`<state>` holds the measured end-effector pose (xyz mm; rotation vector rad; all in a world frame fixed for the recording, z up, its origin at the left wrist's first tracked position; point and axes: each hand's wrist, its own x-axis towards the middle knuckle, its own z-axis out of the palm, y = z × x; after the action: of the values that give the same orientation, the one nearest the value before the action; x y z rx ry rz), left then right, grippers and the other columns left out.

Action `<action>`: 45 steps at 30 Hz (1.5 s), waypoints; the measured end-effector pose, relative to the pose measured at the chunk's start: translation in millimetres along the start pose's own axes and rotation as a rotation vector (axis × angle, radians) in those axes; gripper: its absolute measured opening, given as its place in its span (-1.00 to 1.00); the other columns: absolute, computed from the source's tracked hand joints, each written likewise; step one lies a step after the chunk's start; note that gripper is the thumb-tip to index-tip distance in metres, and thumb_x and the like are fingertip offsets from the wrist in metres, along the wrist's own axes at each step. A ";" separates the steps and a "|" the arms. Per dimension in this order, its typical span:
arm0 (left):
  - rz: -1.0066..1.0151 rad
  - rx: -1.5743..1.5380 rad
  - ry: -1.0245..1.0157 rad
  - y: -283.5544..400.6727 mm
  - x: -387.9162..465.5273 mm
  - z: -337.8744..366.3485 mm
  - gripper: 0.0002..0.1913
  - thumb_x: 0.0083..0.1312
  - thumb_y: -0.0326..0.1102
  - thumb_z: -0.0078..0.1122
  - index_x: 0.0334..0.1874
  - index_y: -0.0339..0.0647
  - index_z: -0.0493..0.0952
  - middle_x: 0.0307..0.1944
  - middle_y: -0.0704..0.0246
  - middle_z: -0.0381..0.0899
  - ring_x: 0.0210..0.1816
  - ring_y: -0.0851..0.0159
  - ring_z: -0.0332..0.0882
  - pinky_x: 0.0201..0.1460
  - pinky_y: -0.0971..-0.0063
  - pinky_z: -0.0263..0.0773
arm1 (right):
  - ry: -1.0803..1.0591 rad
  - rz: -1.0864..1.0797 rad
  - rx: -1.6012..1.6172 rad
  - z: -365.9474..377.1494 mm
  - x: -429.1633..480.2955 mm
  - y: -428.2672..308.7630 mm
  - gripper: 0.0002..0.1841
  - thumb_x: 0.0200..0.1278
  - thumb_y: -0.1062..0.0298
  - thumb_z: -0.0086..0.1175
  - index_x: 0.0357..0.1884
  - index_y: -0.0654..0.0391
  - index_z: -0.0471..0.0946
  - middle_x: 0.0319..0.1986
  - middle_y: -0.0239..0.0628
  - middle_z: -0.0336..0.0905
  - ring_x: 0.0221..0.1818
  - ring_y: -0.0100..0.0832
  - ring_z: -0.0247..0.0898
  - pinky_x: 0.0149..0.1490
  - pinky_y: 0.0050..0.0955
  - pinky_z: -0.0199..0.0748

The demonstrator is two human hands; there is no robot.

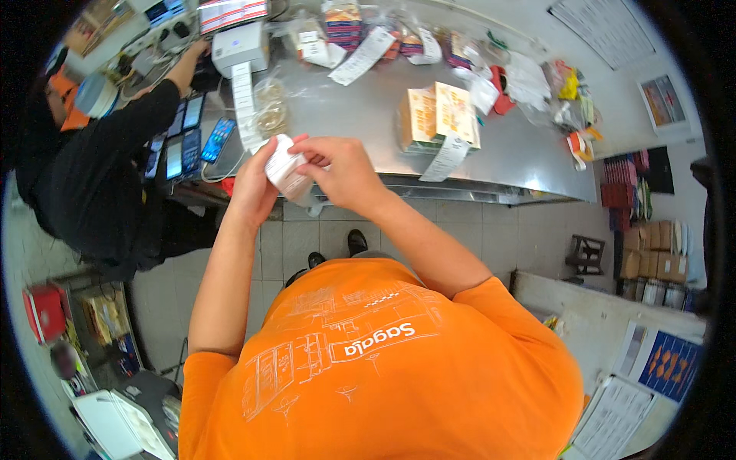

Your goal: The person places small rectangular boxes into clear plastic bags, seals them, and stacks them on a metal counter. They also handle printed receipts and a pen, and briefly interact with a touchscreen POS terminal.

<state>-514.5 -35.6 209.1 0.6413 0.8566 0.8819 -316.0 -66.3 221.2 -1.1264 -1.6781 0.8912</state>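
A folded or rolled piece of white printed paper (284,165) is held above the front edge of the steel table. My left hand (253,183) grips it from the left. The fingertips of my right hand (340,168) pinch its right side. Something clear, like a plastic bag (311,202), hangs just below the paper; whether I hold it is hard to tell. Behind my left hand, a long strip of white paper (244,100) runs from a white label printer (240,47). Beside that strip lies a clear bag of yellowish rubber bands (271,109), as best I can see.
The steel table (345,115) carries bagged orange-and-white boxes (440,115) with a receipt (445,160). Along the wall sit several bagged packs with receipts (363,56). At left, a person in black (109,178) reaches past several phones (218,140). A dark stool (586,254) stands at right.
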 end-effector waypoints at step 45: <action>0.221 0.026 0.525 -98.8 -21.5 63.4 -0.38 0.85 0.13 -0.09 0.49 -0.36 0.55 0.40 0.16 0.71 0.35 0.27 0.62 0.50 0.26 0.47 | 0.215 0.205 -0.519 -302.1 9.5 305.4 -0.50 0.38 0.27 0.48 0.33 0.07 0.70 0.60 -0.03 0.41 0.64 0.08 0.27 0.70 -0.02 0.23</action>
<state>-429.7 -111.4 173.0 0.5386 1.2837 1.2704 55.6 66.0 50.9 -1.7027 -1.6766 0.4360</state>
